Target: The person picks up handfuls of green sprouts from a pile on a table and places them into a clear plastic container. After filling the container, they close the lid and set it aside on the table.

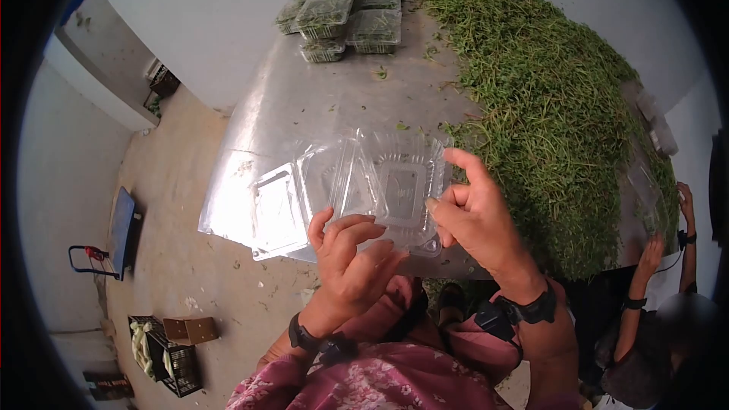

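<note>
A clear plastic clamshell container [402, 191] lies opened out over the near edge of the metal table [326, 95], its ribbed tray to the right and its other half to the left. My right hand [480, 220] grips the tray's right rim, thumb on the inner side, index finger bent up above it. Over the near edge by the hinge is my left hand [351, 262], palm down with fingers apart and fingertips at the plastic. Left of it, another clear plastic piece [277, 209] shines with glare on the table corner.
A large heap of cut green stems [543, 106] covers the table's right side. Filled, closed containers [326, 15] are stacked at the far end. A co-worker's hands [651, 252] are at the right edge. On the floor at left stand a blue trolley [121, 231] and a black crate [171, 364].
</note>
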`<state>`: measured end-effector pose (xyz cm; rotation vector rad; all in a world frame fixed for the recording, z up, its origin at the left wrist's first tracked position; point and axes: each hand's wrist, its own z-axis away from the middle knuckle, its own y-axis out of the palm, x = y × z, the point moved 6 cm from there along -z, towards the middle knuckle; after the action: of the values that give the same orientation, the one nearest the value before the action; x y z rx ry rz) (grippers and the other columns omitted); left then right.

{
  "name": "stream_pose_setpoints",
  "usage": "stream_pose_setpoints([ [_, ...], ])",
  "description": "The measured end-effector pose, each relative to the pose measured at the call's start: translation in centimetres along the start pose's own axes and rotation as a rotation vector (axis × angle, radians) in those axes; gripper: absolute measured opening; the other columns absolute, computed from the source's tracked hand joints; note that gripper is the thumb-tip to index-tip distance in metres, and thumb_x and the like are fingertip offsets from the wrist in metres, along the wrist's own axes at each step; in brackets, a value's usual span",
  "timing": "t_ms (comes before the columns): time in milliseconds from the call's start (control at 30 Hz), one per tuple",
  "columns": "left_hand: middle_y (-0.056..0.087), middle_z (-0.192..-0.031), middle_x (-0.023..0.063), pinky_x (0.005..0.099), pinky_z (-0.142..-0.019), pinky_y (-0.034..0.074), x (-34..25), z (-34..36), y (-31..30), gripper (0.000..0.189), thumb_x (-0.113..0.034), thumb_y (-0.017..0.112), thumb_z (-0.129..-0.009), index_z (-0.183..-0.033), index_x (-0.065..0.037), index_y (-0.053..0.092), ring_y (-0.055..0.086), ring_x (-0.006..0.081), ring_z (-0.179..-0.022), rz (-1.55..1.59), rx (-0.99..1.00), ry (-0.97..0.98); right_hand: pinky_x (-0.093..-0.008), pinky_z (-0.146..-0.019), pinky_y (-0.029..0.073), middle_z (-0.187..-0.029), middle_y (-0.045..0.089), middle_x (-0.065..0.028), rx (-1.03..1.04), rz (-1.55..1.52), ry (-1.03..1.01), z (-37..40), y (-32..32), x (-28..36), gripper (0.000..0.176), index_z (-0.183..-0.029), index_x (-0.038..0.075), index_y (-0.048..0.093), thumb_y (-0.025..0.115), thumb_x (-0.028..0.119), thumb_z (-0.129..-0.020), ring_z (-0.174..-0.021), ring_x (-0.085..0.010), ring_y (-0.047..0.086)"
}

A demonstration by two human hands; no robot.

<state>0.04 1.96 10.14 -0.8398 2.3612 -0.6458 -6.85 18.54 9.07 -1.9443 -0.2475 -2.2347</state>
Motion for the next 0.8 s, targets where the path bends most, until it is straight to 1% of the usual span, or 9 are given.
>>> stream_pose_setpoints([
  [100,0.060,-0.098,0.0117,0.0513,-0.098,0.037,0.2,0.4,-0.4,0.033,-0.005,0.080,-0.067,-0.093,-0.007,0.061,0.061,0.0312,-0.096,-0.052,-0.062,-0.014,-0.0252,-0.048,0.044,-0.066,0.056,-0.0032,-0.012,-0.044,0.019,-0.1,-0.3,0.0,0.062,-0.138,-0.006,0.027,0.061,0.003,-0.087,-0.052,-0.0096,0.054],
  [200,0.058,-0.098,0.0139,0.0510,-0.094,0.040,0.5,1.4,-1.3,0.034,-0.003,0.078,-0.067,-0.096,-0.006,0.060,0.059,0.0321,-0.096,-0.095,-0.224,-0.012,-0.0252,-0.048,0.044,-0.066,0.056,-0.0037,-0.032,-0.055,0.028,-0.2,-0.7,0.2,0.062,-0.139,-0.007,0.027,0.060,0.002,-0.086,-0.052,-0.0095,0.054],
  [233,0.057,-0.101,0.0147,0.0463,-0.087,0.045,0.3,1.5,-1.5,0.036,0.001,0.075,-0.068,-0.100,-0.006,0.059,0.058,0.0298,-0.090,-0.126,-0.217,0.006,-0.0252,-0.048,0.044,-0.066,0.056,-0.0038,-0.041,-0.056,0.028,-0.3,-0.8,0.3,0.062,-0.139,-0.007,0.027,0.059,0.002,-0.086,-0.052,-0.0095,0.054],
  [333,0.055,-0.106,0.0153,0.0368,-0.072,0.050,1.2,3.0,-0.8,0.038,0.003,0.075,-0.070,-0.104,-0.005,0.060,0.057,0.0242,-0.078,-0.006,-0.124,-0.069,-0.0250,-0.048,0.044,-0.066,0.056,-0.0037,-0.058,-0.107,0.040,-0.6,-1.2,0.2,0.062,-0.139,-0.007,0.028,0.059,0.002,-0.086,-0.052,-0.0093,0.053],
  [433,0.055,-0.106,0.0152,0.0286,-0.057,0.048,2.2,4.4,0.0,0.042,0.004,0.076,-0.071,-0.109,-0.004,0.060,0.055,0.0191,-0.068,-0.014,-0.112,-0.138,-0.0248,-0.049,0.044,-0.066,0.055,-0.0034,-0.084,-0.126,0.049,-0.6,-1.6,0.4,0.062,-0.140,-0.007,0.028,0.058,0.002,-0.086,-0.051,-0.0091,0.052],
  [533,0.058,-0.102,0.0142,0.0267,-0.054,0.048,3.5,4.1,0.3,0.045,0.003,0.078,-0.070,-0.111,-0.003,0.059,0.055,0.0181,-0.063,-0.123,-0.011,-0.274,-0.0248,-0.049,0.044,-0.066,0.055,-0.0031,-0.092,-0.156,0.017,-0.7,-1.9,0.7,0.062,-0.140,-0.006,0.028,0.059,0.002,-0.086,-0.052,-0.0092,0.052],
  [567,0.059,-0.106,0.0155,0.0343,-0.058,0.050,4.0,4.3,0.4,0.044,-0.004,0.077,-0.073,-0.114,-0.003,0.058,0.062,0.0254,-0.072,-0.150,0.059,-0.342,-0.0249,-0.049,0.044,-0.066,0.055,-0.0030,-0.092,-0.162,0.011,-0.7,-2.0,0.8,0.062,-0.140,-0.006,0.028,0.059,0.002,-0.086,-0.052,-0.0093,0.052],
  [667,0.059,-0.109,0.0163,0.0343,-0.059,0.050,4.9,3.9,0.3,0.042,-0.006,0.076,-0.076,-0.114,-0.003,0.058,0.063,0.0264,-0.073,-0.233,0.078,-0.291,-0.0253,-0.049,0.044,-0.066,0.055,-0.0028,-0.091,-0.171,-0.008,-0.7,-2.1,0.9,0.062,-0.140,-0.006,0.028,0.059,0.002,-0.086,-0.052,-0.0093,0.052],
  [800,0.058,-0.114,0.0209,0.0387,-0.065,0.053,7.7,3.1,0.8,0.042,-0.006,0.072,-0.077,-0.116,-0.001,0.057,0.065,0.0350,-0.084,-0.263,0.070,-0.363,-0.0258,-0.051,0.045,-0.066,0.054,-0.0025,-0.088,-0.174,-0.018,-0.7,-2.0,1.1,0.062,-0.140,-0.005,0.029,0.059,0.002,-0.087,-0.053,-0.0092,0.052],
])
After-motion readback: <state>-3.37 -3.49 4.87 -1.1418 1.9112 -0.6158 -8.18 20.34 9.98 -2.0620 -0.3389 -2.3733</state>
